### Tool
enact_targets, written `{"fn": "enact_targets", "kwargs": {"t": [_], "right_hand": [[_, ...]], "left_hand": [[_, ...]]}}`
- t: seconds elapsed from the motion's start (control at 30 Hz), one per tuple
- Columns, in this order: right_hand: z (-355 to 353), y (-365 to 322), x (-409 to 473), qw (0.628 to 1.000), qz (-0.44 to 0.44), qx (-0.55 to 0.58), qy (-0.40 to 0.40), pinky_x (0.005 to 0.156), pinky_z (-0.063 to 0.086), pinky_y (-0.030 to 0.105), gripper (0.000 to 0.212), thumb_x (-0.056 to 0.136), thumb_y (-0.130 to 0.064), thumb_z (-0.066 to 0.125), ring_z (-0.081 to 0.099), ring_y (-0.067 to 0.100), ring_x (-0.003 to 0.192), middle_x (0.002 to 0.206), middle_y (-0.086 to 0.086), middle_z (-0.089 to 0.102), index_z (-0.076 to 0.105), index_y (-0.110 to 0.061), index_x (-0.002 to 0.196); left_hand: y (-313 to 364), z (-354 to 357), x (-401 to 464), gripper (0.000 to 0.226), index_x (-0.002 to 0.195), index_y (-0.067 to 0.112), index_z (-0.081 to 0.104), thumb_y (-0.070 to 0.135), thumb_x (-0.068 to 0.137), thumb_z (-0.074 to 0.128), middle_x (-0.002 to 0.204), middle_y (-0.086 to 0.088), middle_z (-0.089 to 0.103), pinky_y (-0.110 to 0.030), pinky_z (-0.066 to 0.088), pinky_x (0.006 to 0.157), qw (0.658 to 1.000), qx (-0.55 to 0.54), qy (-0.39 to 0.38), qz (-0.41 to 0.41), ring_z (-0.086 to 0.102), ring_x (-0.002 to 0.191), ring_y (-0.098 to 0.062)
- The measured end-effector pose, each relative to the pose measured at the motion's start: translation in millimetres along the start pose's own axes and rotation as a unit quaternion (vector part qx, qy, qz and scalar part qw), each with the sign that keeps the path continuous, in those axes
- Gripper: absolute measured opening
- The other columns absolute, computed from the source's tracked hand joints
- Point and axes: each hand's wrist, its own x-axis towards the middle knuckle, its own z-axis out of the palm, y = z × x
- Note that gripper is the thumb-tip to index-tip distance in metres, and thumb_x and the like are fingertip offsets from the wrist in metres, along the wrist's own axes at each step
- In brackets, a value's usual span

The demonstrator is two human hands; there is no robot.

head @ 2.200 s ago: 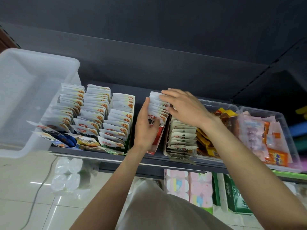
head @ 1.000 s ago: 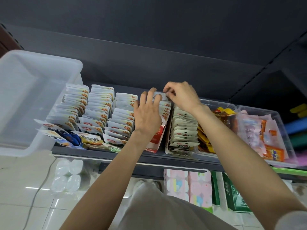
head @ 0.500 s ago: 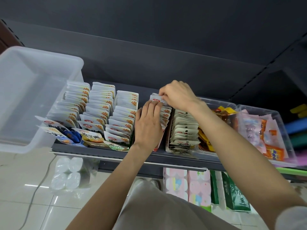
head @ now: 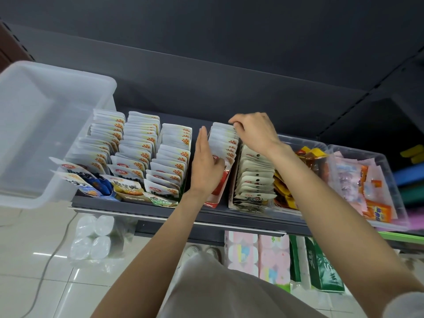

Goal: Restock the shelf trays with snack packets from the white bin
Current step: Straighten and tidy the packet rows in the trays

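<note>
At frame centre, flat left hand (head: 204, 164) steadies light, floppy snack packets (head: 223, 143) (likely slippery); right hand (head: 254, 131) pinches their top edges.

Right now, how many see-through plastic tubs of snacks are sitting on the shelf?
2. One clear plastic tub holds yellow and brown packets, right of the white packet rows; another clear tub with pink and orange packets sits at the far right. More may be hidden.

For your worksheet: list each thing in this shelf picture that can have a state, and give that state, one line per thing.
white bin: empty as far as visible, tilted beside the shelf.
red-fronted packet row: upright, flanked by both hands.
left hand: flat, fingers straight, against the row's left side.
right hand: fingers curled, pinching the rearmost packets.
clear tray: filled with loose pink and orange packets.
</note>
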Motion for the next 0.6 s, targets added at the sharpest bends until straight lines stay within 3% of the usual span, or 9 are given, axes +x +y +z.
{"fn": "enact_targets", "kwargs": {"t": [0.07, 0.13, 0.27, 0.4, 0.43, 0.5, 0.6], "right_hand": [[1.0, 1.7, -2.1, 0.999, -0.011, 0.000, -0.048, 0.101, 0.039, 0.040, 0.035, 0.099, -0.013, 0.037, 0.062, 0.024, 0.104, 0.111, 0.004, 0.070, 0.063, -0.018, 0.122], [0.5, 0.0, -4.3, 0.997, -0.020, 0.019, -0.073, 0.095, 0.044, 0.041, 0.036, 0.099, -0.010, 0.036, 0.062, 0.027, 0.103, 0.110, 0.009, 0.070, 0.062, -0.016, 0.122], [-2.0, -1.5, -3.6, 0.995, -0.008, 0.033, -0.097, 0.085, 0.048, 0.039, 0.036, 0.098, -0.008, 0.035, 0.062, 0.028, 0.096, 0.104, 0.010, 0.069, 0.063, -0.015, 0.120], [-10.3, -2.4, 2.2, 0.989, -0.015, -0.025, -0.146, 0.075, 0.035, 0.032, 0.035, 0.094, -0.003, 0.035, 0.059, 0.029, 0.093, 0.082, 0.002, 0.065, 0.065, -0.018, 0.085], [-11.7, -2.9, 2.6, 0.989, -0.018, -0.022, -0.144, 0.079, 0.036, 0.034, 0.034, 0.095, -0.003, 0.035, 0.059, 0.029, 0.100, 0.089, 0.004, 0.066, 0.066, -0.017, 0.092], [-13.2, -1.8, 1.5, 0.993, -0.013, 0.012, -0.116, 0.100, 0.038, 0.037, 0.038, 0.098, -0.006, 0.035, 0.055, 0.026, 0.118, 0.121, 0.007, 0.064, 0.059, -0.014, 0.126], [-15.4, 4.6, -4.6, 0.996, -0.006, 0.062, -0.060, 0.110, 0.033, 0.036, 0.042, 0.097, -0.006, 0.038, 0.053, 0.019, 0.122, 0.130, 0.003, 0.060, 0.048, -0.014, 0.137]], "left_hand": [[-3.1, 5.4, 2.6, 0.084, 0.150, 0.015, 0.011, -0.007, 0.083, 0.057, 0.150, -0.003, 0.031, -0.020, 0.033, 0.104, 0.998, -0.063, -0.011, -0.019, 0.034, 0.135, -0.014], [-4.6, 7.7, 7.3, 0.083, 0.149, 0.016, 0.016, -0.010, 0.081, 0.056, 0.151, -0.002, 0.029, -0.024, 0.028, 0.110, 0.997, -0.073, -0.021, -0.013, 0.026, 0.140, -0.013], [-4.2, 4.2, 15.6, 0.083, 0.148, 0.019, 0.021, -0.010, 0.078, 0.055, 0.152, -0.002, 0.029, -0.041, 0.031, 0.112, 0.997, -0.073, -0.026, -0.014, 0.026, 0.139, -0.015], [-4.6, 6.0, 16.7, 0.084, 0.148, 0.017, 0.023, -0.008, 0.076, 0.059, 0.150, -0.004, 0.032, -0.042, 0.031, 0.112, 0.998, -0.059, -0.024, 0.002, 0.027, 0.139, -0.018], [-5.9, 6.9, 16.7, 0.084, 0.148, 0.017, 0.022, -0.007, 0.076, 0.059, 0.150, -0.004, 0.031, -0.043, 0.031, 0.112, 0.997, -0.066, -0.027, 0.003, 0.026, 0.139, -0.018], [-8.4, 7.2, 15.1, 0.084, 0.149, 0.020, 0.019, -0.004, 0.079, 0.056, 0.152, -0.001, 0.029, -0.043, 0.031, 0.112, 0.995, -0.098, -0.030, -0.010, 0.026, 0.140, -0.016], [-9.6, 3.3, 10.4, 0.081, 0.149, 0.022, 0.015, -0.003, 0.083, 0.054, 0.154, 0.003, 0.024, -0.042, 0.028, 0.114, 0.986, -0.157, -0.008, -0.045, 0.022, 0.142, -0.012]]}}
